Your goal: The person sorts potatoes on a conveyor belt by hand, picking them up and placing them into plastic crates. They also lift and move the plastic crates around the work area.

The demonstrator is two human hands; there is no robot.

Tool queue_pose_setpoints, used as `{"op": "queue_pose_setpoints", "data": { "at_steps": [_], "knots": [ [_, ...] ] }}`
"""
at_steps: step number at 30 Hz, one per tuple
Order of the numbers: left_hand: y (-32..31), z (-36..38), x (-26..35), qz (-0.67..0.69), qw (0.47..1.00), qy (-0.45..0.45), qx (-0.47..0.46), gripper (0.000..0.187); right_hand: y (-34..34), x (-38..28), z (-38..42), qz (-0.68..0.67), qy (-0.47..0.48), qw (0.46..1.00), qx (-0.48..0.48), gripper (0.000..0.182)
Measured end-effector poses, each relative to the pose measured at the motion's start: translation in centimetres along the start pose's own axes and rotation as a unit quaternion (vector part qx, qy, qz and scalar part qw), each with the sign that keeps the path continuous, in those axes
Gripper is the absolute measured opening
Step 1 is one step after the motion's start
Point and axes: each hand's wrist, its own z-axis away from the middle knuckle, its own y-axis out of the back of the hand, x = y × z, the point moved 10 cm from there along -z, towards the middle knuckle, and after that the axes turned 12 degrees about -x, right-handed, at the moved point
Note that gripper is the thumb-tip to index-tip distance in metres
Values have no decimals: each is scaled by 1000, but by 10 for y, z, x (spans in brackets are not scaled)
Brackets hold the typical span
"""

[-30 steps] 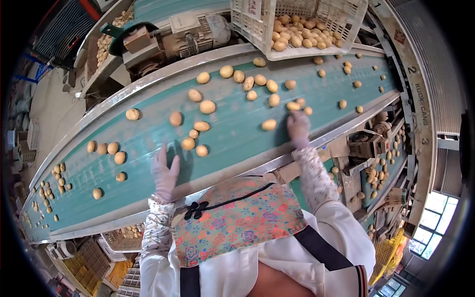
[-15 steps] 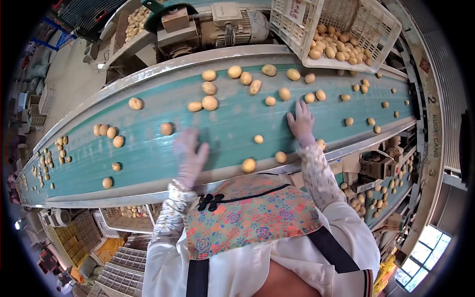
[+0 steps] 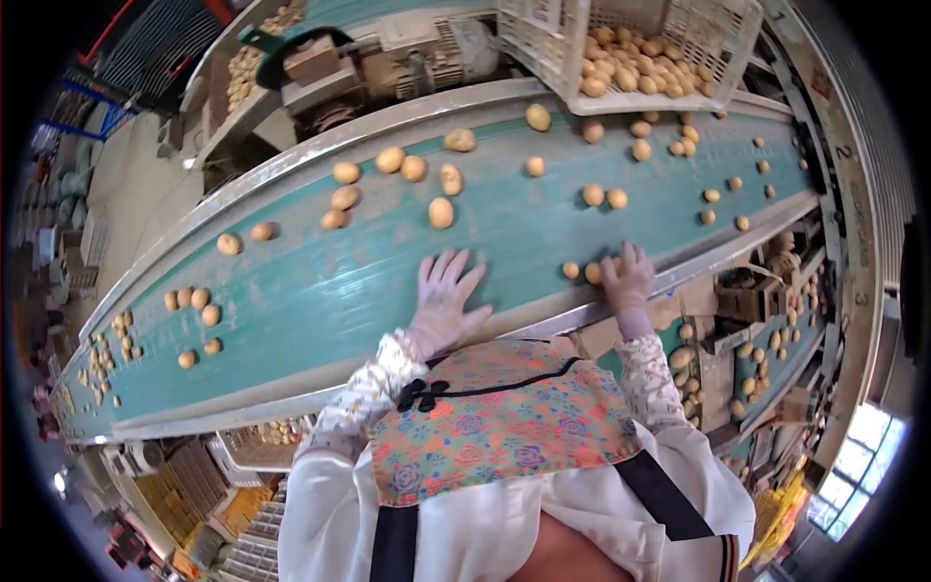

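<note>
Many yellow-brown potatoes lie scattered on a green conveyor belt. My left hand, in a pale thin glove, hovers over or rests on the belt's near side with fingers spread, holding nothing. At the near rim, my gloved right hand has its thumb and fingers around a partly hidden potato. Just left of that hand sit two more potatoes, one close against it and a smaller one. Beyond the right hand, a pair of potatoes lies mid-belt.
A white plastic crate of potatoes tilts over the belt's far edge. Left of it stands an electric motor. A metal rail borders the near side. Below right, a lower belt carries more potatoes; stacked crates stand lower left.
My left hand has moved right, toward the middle. The right hand has drawn back to the near edge, onto a potato. Potatoes on the belt have shifted left; the view has turned slightly.
</note>
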Motion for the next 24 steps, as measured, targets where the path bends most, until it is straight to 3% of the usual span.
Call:
{"op": "queue_pose_setpoints", "data": {
  "at_steps": [2, 3, 4, 6, 7, 9, 10, 11, 13, 15, 17, 18, 19, 20, 22, 24],
  "knots": [
    [-4, 17, 1, -50, 998, 20, -41, 69, -2, -35, 27, -34, 115, 990, -73, 51],
    [-4, 28, -7, -76, 995, 29, -60, 70, 8, -65, 41, 56, 110, 988, -90, 59],
    [2, 40, -23, -82, 993, 75, -41, 71, -4, -71, 51, 80, 165, 977, -105, 64],
    [22, 72, -62, -50, 980, 190, 26, 73, -18, -46, 24, 40, 134, 990, -20, 60],
    [30, 91, -83, -49, 966, 246, 65, 72, -31, -27, -5, 16, 35, 996, -76, 57],
    [24, 111, -112, -37, 935, 353, -2, 72, -49, 3, -54, -35, -162, 969, -185, 51],
    [21, 121, -123, -31, 914, 404, -35, 73, -28, -36, -82, -18, -31, 994, -105, 48],
    [10, 126, -129, -54, 922, 383, -24, 74, -12, -85, -99, -4, 102, 995, -23, 44],
    [-7, 107, -109, 28, 954, 300, 3, 73, -6, -159, -126, -46, 199, 978, 35, 39],
    [-17, 95, -75, 105, 964, 245, -2, 72, -45, -205, -168, -49, 170, 977, -118, 47],
    [-28, 78, -52, 180, 957, 222, -43, 70, -72, -248, -187, -32, 113, 971, -208, 51],
    [-21, 74, -52, 193, 957, 216, -18, 68, -93, -266, -196, 4, 136, 967, -214, 56],
    [-16, 74, -51, 208, 956, 208, 5, 65, -103, -289, -192, 154, 188, 957, -159, 55],
    [-12, 76, -50, 224, 954, 200, 29, 63, -114, -311, -186, 233, 257, 923, -167, 53],
    [-13, 106, -80, 237, 934, 255, 77, 57, -133, -335, -170, 256, 284, 914, -133, 48],
    [-16, 134, -120, 201, 932, 275, 127, 55, -145, -348, -163, 195, 249, 923, -219, 41]
  ]
}}
